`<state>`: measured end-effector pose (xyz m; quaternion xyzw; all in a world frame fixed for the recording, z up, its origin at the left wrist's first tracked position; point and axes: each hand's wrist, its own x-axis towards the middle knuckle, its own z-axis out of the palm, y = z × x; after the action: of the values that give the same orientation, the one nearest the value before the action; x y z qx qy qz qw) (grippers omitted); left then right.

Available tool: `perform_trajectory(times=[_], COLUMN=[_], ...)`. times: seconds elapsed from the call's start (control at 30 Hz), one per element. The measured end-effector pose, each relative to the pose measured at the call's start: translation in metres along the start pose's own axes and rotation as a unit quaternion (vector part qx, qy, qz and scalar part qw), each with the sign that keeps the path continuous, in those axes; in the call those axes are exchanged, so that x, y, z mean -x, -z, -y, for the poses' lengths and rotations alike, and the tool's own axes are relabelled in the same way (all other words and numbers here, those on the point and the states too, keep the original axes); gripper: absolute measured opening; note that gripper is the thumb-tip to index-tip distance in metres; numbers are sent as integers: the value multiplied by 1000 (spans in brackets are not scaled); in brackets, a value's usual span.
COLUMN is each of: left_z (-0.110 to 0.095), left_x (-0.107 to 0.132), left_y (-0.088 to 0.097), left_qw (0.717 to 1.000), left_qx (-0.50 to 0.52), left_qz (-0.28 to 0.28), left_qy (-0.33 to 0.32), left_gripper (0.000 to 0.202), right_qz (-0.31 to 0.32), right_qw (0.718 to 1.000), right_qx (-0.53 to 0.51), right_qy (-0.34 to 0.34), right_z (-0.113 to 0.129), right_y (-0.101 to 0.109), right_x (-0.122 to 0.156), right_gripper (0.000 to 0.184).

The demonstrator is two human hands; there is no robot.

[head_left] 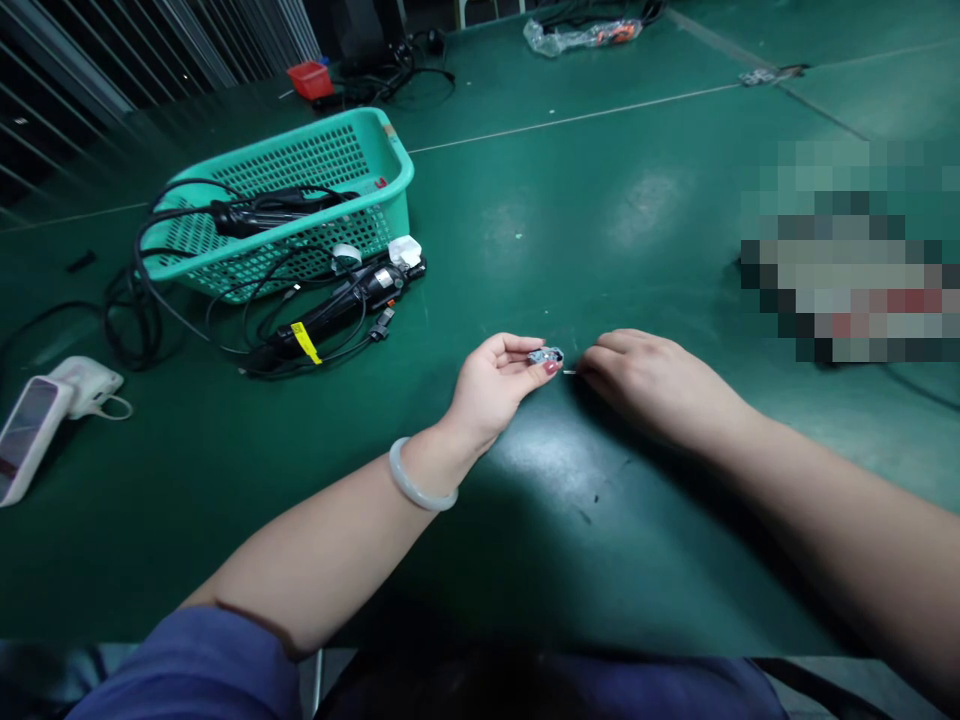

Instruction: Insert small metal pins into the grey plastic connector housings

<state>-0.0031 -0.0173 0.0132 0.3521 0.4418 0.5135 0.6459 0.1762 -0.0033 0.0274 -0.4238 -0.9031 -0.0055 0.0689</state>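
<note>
Near the middle of the green table, my left hand (pixel 491 380) pinches a small grey metallic part (pixel 545 356) between thumb and fingers; its exact kind is too small to tell. Just to the right, my right hand (pixel 637 375) is closed, back of the hand upward, with its fingertips hidden from view. A thin pale tip (pixel 570 372) sticks out from its fingers toward the grey part, with a slight gap between them. What the tip belongs to is hidden by the hand.
A turquoise basket (pixel 397 165) holds black cabled devices at the left. Before it lies a black handheld device (pixel 330 315) with a yellow tag. A white-cased phone (pixel 34 435) is at far left, a red box (pixel 310 80) and a plastic bag (pixel 559 38) farther back. A pixelated area covers the right.
</note>
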Motion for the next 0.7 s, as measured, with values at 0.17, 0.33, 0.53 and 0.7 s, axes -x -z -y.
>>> perform_trajectory(times=[0.17,0.33,0.53,0.7], left_z=[0,0,0,1], left_x=[1,1,0,0], left_y=[0,0,0,1], left_qw=[1000,1000,1000,1000], left_qx=[-1,-5,-1,-1], left_qz=[0,-3,-2,-3], left_qy=[-2,0,0,-4], left_gripper=[27,25,26,27], right_qz=[20,-10,-38,-51], right_qw=[1000,998,989,986], right_qx=[-3,-45,-105,-121], right_qy=[23,-48,-94,-99], right_z=[4,0,3,11], right_y=[6,-3,-11,-14], right_x=[5,6,0,-5], right_gripper=[26,24,24,21])
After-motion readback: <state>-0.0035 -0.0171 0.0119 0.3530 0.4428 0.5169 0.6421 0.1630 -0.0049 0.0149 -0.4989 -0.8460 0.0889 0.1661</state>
